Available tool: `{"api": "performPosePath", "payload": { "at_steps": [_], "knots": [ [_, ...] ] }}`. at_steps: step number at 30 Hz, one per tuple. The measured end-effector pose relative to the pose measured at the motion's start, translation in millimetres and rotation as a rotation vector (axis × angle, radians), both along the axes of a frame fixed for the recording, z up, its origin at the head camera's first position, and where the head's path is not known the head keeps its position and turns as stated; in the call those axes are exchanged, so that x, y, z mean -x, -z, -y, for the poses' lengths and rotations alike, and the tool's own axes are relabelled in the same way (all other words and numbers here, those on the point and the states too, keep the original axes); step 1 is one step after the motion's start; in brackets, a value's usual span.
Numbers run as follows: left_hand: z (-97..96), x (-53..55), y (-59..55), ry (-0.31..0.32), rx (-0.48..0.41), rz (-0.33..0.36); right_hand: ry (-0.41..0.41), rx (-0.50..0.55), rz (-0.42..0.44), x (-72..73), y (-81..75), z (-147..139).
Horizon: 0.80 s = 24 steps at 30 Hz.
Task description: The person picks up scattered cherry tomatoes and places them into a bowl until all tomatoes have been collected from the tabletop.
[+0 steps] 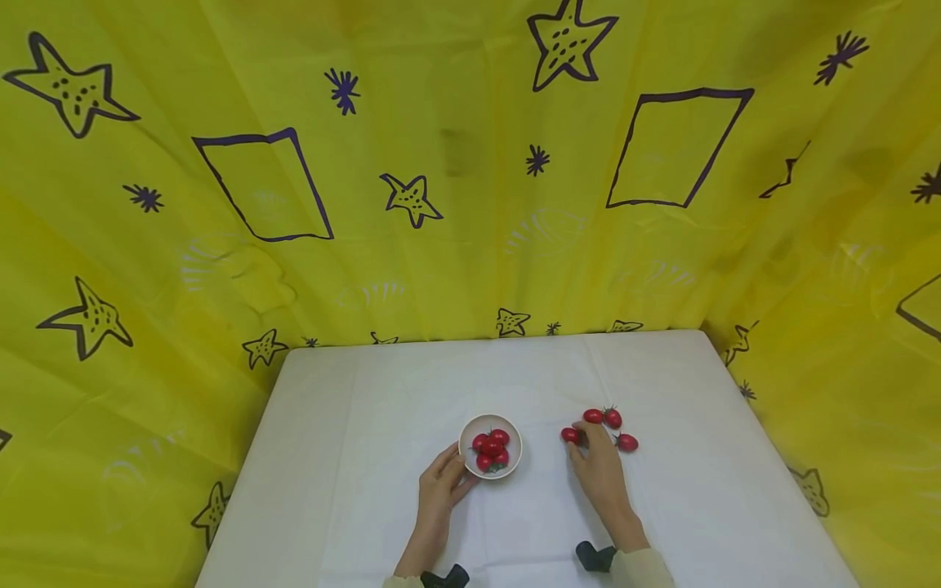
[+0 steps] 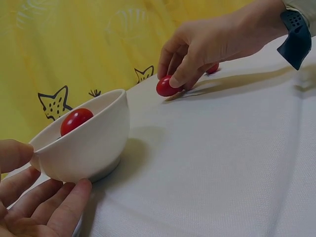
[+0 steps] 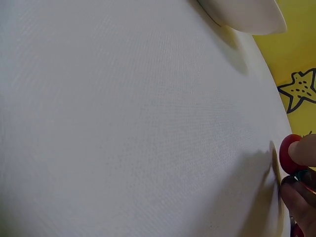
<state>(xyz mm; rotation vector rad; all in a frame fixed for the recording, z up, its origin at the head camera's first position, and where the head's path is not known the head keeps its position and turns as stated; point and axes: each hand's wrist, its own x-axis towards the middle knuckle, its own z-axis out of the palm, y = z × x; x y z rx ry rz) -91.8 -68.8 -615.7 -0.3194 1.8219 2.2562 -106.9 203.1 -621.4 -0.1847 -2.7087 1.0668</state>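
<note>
My left hand [image 1: 438, 488] holds a small white bowl [image 2: 101, 143] at its left side, thumb at the rim and fingers against the lower wall. Several red cherry tomatoes [image 1: 491, 447] lie inside the bowl, some with green stems. To the right, my right hand [image 1: 603, 475] pinches one cherry tomato [image 2: 168, 86] between thumb and fingers, close to the tablecloth. In the right wrist view that tomato [image 3: 289, 154] shows at the right edge, partly covered by a finger. Just beyond and beside the right hand lie three more tomatoes [image 1: 627, 443].
A white cloth [image 1: 382, 425] covers the table, with a few creases. Yellow curtains [image 1: 456, 269] printed with stars and other dark shapes hang behind the table and at both sides. Dark bands [image 1: 594, 557] sit on both wrists.
</note>
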Motion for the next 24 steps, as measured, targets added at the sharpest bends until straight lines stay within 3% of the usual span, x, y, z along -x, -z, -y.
{"api": "performPosePath", "payload": {
  "at_steps": [11,20,24],
  "knots": [
    [-0.9,-0.3,-0.3,-0.004,-0.006,0.004,0.001,0.044,-0.045,-2.8,-1.3,11.7],
    [-0.9,-0.1,0.3,-0.014,-0.001,0.005,-0.019,0.132,-0.032,-3.3,-11.4,28.4],
    [-0.8,0.9,2.1,-0.019,-0.003,0.015,-0.047,0.155,-0.075,-4.9,-17.3,38.3]
  ]
}}
